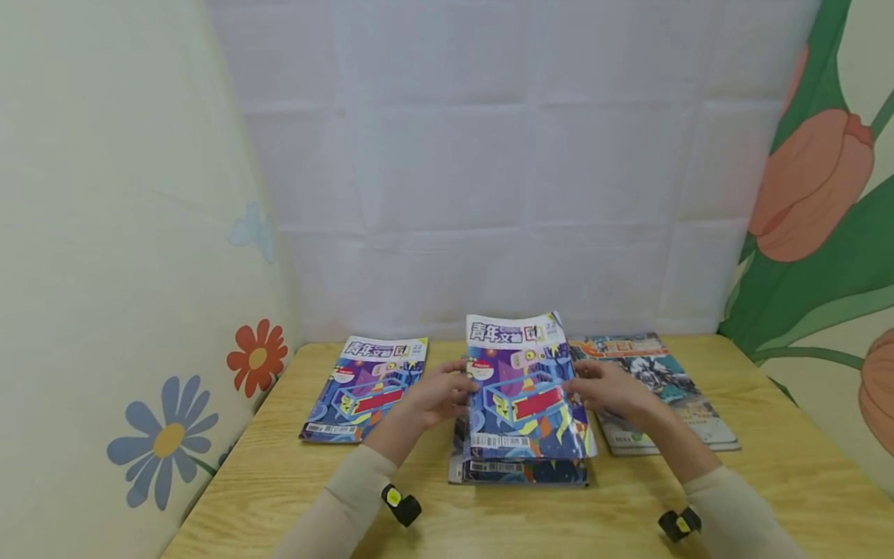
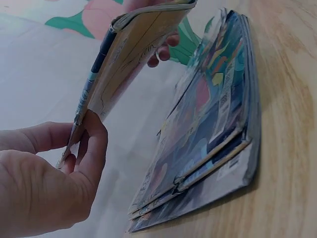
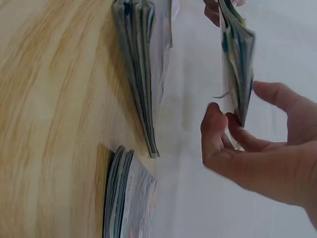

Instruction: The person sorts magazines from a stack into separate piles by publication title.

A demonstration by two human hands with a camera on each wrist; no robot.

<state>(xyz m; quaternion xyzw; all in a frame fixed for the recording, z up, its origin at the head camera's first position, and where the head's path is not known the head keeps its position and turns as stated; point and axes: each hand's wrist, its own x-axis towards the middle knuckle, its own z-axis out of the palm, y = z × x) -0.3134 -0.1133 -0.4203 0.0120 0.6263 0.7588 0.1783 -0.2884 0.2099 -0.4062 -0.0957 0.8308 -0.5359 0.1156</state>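
- Head view: the left hand [image 1: 436, 392] and the right hand [image 1: 615, 388] hold a purple-and-blue magazine [image 1: 525, 419] between them, one at each side edge, with its cover facing the wearer.
- Head view: the held magazine is in front of and above the middle stack [image 1: 531, 473], whose lower edge shows beneath it on the wooden table [image 1: 559, 524].
- Head view: a matching magazine [image 1: 363, 388] lies on the table to the left; to the right lies the teal-and-grey pile [image 1: 670, 388], partly behind the right forearm.
- Head view: a white cloth [image 1: 489, 155] hangs behind the table, between walls painted with flowers.
- Left wrist view: the left thumb and fingers pinch one edge of the held magazine, which is clear of the middle stack. In that stack, blue-covered magazines rest on a greyer one that sticks out at a corner. The right hand's fingertips show at the far edge.
- Right wrist view: the right thumb and fingers grasp the opposite edge, thumb on one face and fingers on the other. The middle stack and the teal-and-grey pile lie on the table, apart from the held magazine.
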